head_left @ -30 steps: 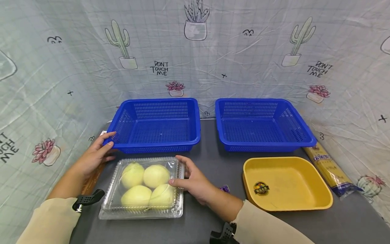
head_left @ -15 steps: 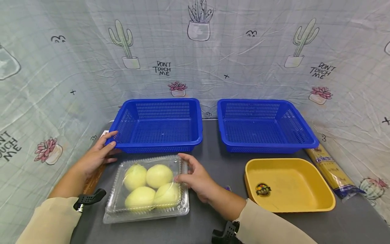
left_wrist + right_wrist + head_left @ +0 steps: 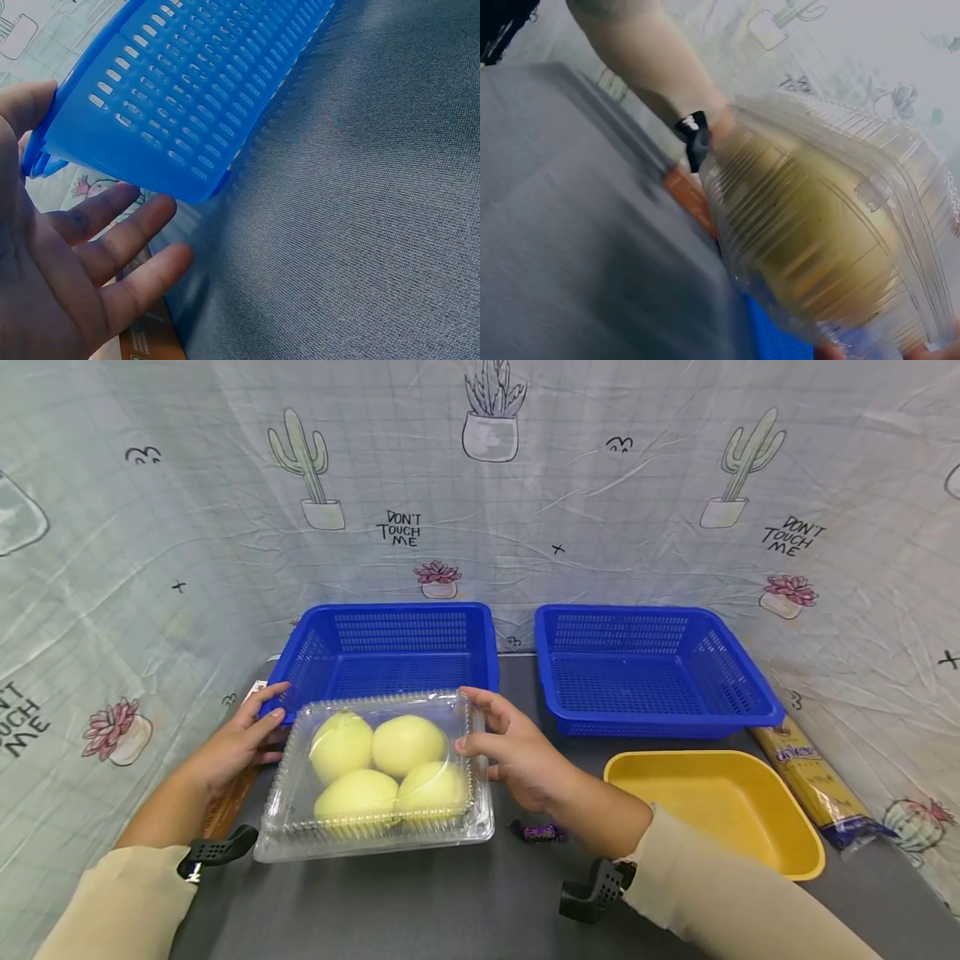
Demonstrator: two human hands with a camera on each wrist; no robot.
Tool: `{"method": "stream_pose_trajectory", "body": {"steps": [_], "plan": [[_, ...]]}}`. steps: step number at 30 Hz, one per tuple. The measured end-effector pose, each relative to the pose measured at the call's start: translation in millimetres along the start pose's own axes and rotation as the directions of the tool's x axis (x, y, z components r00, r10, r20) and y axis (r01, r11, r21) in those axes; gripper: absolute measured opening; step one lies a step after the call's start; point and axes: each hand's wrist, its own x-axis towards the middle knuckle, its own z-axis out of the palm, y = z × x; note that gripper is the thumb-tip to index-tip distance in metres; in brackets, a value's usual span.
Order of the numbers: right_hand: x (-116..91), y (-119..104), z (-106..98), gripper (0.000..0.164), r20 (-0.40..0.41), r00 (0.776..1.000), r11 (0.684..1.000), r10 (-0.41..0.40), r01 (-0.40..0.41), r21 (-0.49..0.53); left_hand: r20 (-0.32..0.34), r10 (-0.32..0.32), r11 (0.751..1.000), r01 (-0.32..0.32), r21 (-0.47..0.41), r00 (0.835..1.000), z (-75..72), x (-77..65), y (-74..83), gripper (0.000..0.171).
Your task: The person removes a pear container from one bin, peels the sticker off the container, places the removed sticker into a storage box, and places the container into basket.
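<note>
A clear plastic clamshell box [image 3: 300,777] of pale yellow-green round fruits [image 3: 408,745] hangs above the table, slightly tilted. Its right side is gripped by my right hand [image 3: 525,756], the thumb on the lid edge. In the right wrist view the clamshell box [image 3: 810,217] shows large, while only fingertips appear at the lower edge. My left hand [image 3: 236,739] pinches the front-left rim of the left blue basket [image 3: 405,672]. The left wrist view shows this hand [image 3: 60,277] at the basket corner [image 3: 150,142], the other fingers loosely extended below. The box hides the basket's front edge.
A second blue basket [image 3: 622,681] stands at the back right. A yellow tray [image 3: 720,785] is in front of it, beside a yellow packet [image 3: 817,777]. A small purple wrapped item [image 3: 543,832] lies near my right wrist. An orange-brown box [image 3: 231,806] lies under my left forearm.
The right hand has raised the clamshell box off the table and moved it up toward the left basket. The purple wrapped item is more exposed. My left hand stays at the basket rim.
</note>
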Motion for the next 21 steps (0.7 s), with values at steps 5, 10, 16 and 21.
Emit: {"method": "stream_pose_trajectory", "body": {"steps": [5,10,16,21], "plan": [[5,-24,-5,0.079,0.019,1.0,1.0,-0.023,0.023,0.014,-0.003,0.0,1.0,0.0,-0.007,1.0,-1.4,-0.4,-0.6,0.052],[16,-44,-10,0.079,0.025,0.998,0.998,-0.059,0.058,0.039,0.004,0.036,0.998,-0.036,-0.049,0.999,0.4,-0.9,-0.8,0.047],[42,-59,-14,0.073,0.012,0.996,0.995,-0.084,0.083,0.059,-0.024,0.065,0.998,-0.065,0.007,0.998,1.2,-4.0,0.2,0.05],[71,-67,-16,0.072,-0.018,0.997,0.996,-0.076,0.077,0.051,0.018,0.049,0.999,-0.049,-0.019,0.999,0.0,-4.8,0.5,0.052]]}}
